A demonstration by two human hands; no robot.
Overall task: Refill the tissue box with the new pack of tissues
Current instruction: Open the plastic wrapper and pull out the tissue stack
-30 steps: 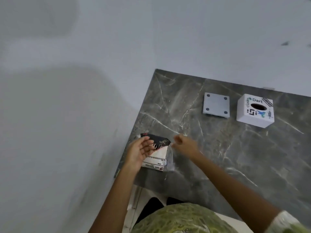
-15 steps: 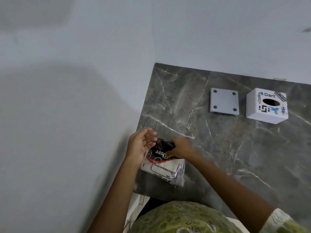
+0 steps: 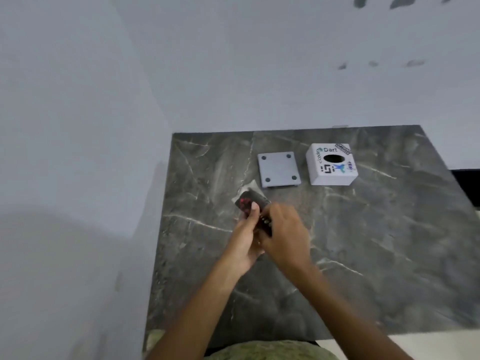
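- counter (image 3: 363,242): dark grey marble, pale veins
- tissue box (image 3: 331,164): white, with stickers (blue, black)
- lid (image 3: 279,169): plain grey
- tissue pack (image 3: 251,202): black, red print

Both bare forearms reach forward from the near edge of the tabletop and meet over its middle-left part. The left hand (image 3: 244,242) is cupped with its thumb pointing up, gripping something. The right hand (image 3: 284,236) curls knuckles-up just beside it, fingers pinched closed and touching the left.
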